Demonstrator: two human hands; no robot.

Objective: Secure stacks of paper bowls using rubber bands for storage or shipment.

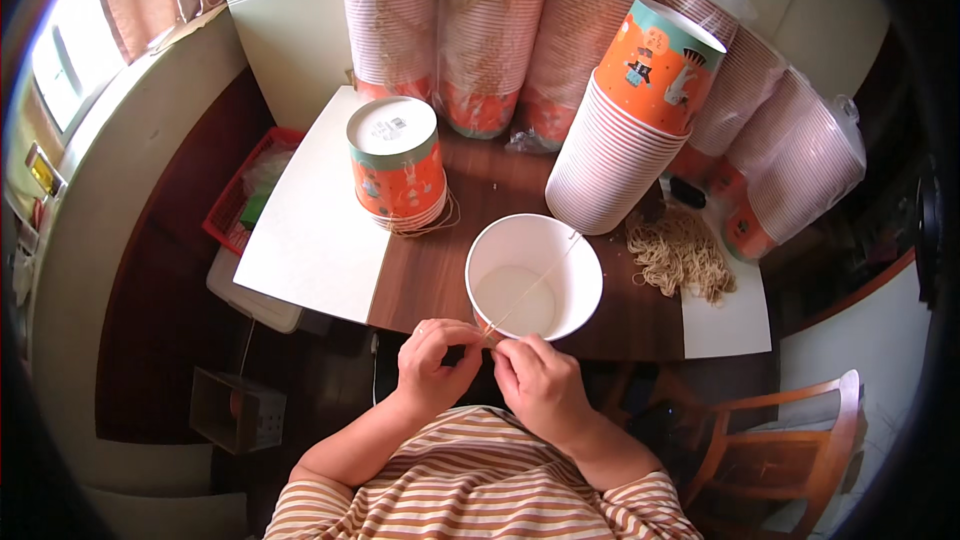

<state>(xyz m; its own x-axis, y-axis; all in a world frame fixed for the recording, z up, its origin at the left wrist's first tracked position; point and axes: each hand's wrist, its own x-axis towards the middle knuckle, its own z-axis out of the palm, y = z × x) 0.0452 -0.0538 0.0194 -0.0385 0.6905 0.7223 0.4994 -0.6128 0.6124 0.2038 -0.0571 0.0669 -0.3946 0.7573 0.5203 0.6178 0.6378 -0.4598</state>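
A white-lined paper bucket (582, 290) stands mouth up at the table's near edge, in front of me. A thin beige cord (531, 286) crosses its mouth from the far right rim to the near left rim. My left hand (438, 364) pinches the cord's near end at that rim, fingertips closed. Beside it my right hand (542, 386) is closed on the same end, thumb and forefinger together. The exact grip between the fingertips is too small to make out.
Upside-down orange buckets (398, 180) with cord loops stand at the left. A tall, tilted bucket stack (625, 145) rises behind the working bucket. Loose cords (682, 255) lie heaped at the right. Plastic-wrapped stacks (495, 30) line the back; a wooden chair (790, 440) stands lower right.
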